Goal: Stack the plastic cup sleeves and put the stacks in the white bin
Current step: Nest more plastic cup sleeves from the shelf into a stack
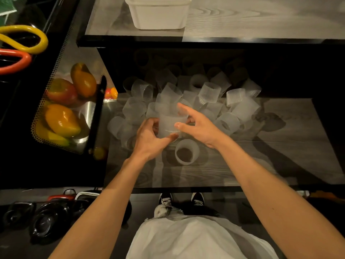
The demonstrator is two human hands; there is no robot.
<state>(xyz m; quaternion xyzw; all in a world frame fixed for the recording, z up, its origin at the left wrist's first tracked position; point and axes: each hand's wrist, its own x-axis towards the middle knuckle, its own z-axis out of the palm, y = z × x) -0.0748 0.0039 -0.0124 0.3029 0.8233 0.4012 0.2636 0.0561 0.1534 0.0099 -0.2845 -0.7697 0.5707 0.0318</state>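
The left hand [147,139] is curling round the left wall of a ribbed, translucent plastic cup sleeve [169,124], while the right hand [199,126] is pinching its right wall. It is probably feeling light, thin and squashy, so a gentle hold on the ribs suits. Loose sleeves [209,94] are lying just beyond the grip, the white bin [158,15] well beyond.

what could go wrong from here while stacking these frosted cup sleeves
1. The frosted ribbed plastic cup sleeve is held between the left hand and right hand right over the loose pile of sleeves; a slip could scatter them.
2. The lone upright sleeve stands just below the wrists and could get knocked over.
3. The white rectangular plastic bin sits on the higher shelf; a stack may catch the dark shelf edge on the way up.
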